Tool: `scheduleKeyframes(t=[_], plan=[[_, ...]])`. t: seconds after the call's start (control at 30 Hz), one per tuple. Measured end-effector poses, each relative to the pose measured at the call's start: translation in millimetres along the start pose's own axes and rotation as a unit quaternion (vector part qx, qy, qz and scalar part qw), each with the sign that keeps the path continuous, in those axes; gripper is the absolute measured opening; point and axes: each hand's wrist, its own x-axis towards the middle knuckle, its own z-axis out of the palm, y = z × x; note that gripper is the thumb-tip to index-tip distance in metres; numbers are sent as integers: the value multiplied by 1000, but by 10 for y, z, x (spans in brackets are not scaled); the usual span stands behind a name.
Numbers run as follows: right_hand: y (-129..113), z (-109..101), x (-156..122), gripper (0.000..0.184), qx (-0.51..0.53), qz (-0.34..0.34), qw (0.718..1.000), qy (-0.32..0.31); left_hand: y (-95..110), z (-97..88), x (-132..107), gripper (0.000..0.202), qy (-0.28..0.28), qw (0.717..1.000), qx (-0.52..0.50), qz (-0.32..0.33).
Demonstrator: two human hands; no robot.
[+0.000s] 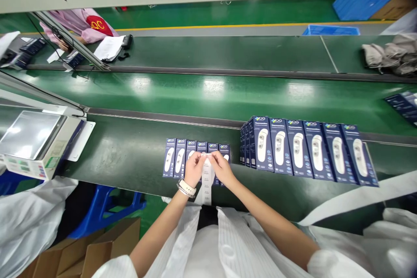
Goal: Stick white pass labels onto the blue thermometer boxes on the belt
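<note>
My left hand (193, 169) and my right hand (221, 168) pinch the top of a white strip of printed labels (207, 178) between them. The strip hangs down over the belt's front edge. Just behind my fingers stands a row of several small navy thermometer boxes (195, 156), their lower parts partly hidden by my hands. A white band (186, 188) circles my left wrist. To the right, a longer row of larger navy thermometer boxes (309, 152) stands upright on the green conveyor belt (137, 156), apart from my hands.
A digital scale (32, 137) sits on a white box at the belt's left end. Beyond a second belt, a co-worker in a pink top (81, 26) handles papers and boxes. Cardboard boxes (97, 247) and a blue stool (104, 213) are below, near me.
</note>
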Motion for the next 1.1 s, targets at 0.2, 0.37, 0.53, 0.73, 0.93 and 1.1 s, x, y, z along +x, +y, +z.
scheduleKeyframes(t=[0.2, 0.37, 0.53, 0.73, 0.93, 1.1], plan=[[111, -57, 24, 25, -59, 6, 998, 14, -72, 113, 16, 39, 1, 999, -16, -31], [307, -95, 127, 25, -170, 1, 979, 112, -257, 331, 107, 28, 7, 994, -59, -92], [513, -158, 154, 29, -250, -19, 955, 158, -385, 490, 316, 25, 11, 975, -98, -197], [615, -232, 223, 34, -312, -80, 942, 95, -344, 524, 438, 22, 24, 957, -105, -268], [640, -283, 228, 35, -350, -115, 929, 46, -392, 519, 431, 23, 63, 950, -81, -296], [624, -297, 237, 33, -365, -135, 921, 22, -449, 429, 299, 24, 84, 953, -85, -279]])
